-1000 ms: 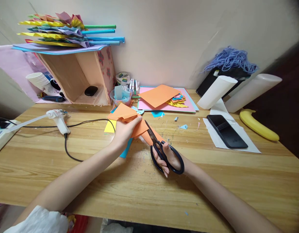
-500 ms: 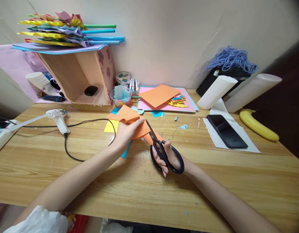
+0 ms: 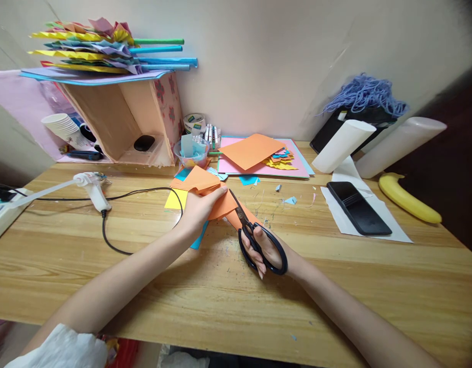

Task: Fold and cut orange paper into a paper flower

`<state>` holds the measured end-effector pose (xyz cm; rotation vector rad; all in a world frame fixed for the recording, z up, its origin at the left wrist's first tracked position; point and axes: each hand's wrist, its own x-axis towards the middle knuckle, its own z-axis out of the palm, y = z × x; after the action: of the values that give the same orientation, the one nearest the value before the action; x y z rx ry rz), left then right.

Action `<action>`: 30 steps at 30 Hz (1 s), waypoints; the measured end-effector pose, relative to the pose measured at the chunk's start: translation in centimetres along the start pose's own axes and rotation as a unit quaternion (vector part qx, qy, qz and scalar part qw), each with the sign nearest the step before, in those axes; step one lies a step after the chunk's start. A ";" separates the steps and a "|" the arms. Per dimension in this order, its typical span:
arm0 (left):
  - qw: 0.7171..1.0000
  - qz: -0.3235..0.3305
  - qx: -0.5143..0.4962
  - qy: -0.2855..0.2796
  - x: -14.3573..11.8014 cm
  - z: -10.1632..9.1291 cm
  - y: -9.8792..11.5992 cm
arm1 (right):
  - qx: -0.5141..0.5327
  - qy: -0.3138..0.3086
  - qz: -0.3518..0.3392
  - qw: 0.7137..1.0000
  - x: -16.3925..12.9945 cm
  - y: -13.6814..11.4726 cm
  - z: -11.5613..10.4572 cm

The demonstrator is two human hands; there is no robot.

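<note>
The person's forearms are bare to the hands, left hand [image 3: 197, 209] and right hand [image 3: 264, 248]; a crumpled white sleeve [image 3: 63, 347] covers the left upper arm.

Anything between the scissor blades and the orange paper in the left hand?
Nothing visible. The right hand holds the black scissors with the blades already at the edge of the folded orange paper, which the left hand grips. Loose paper scraps lie off to the side.

orange paper [image 3: 216, 202]: folded, mid-desk, being cut | blk scissors [image 3: 255, 235]: blades in paper edge
</note>
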<state>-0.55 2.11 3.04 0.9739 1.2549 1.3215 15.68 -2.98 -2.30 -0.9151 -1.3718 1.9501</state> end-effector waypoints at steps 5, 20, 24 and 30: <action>1.000 -0.013 -0.014 -0.023 0.1 -0.1 -0.5 | 0.020 -0.018 -0.001 1.000 0.0 0.3 0.0; 0.998 -0.031 -0.038 -0.036 0.0 0.0 -1.0 | 0.005 0.019 0.008 1.000 0.0 -0.2 0.4; 0.997 -0.041 -0.042 -0.046 -0.1 0.0 -1.0 | 0.030 0.001 -0.009 1.000 0.0 0.2 0.2; 0.996 -0.052 -0.040 -0.062 -0.3 0.0 -1.2 | 0.050 0.005 -0.007 0.999 0.2 0.6 0.0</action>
<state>-0.35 1.77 1.89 0.9084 1.1334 1.2035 15.50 -2.97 -2.88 -0.8659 -1.2596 1.9821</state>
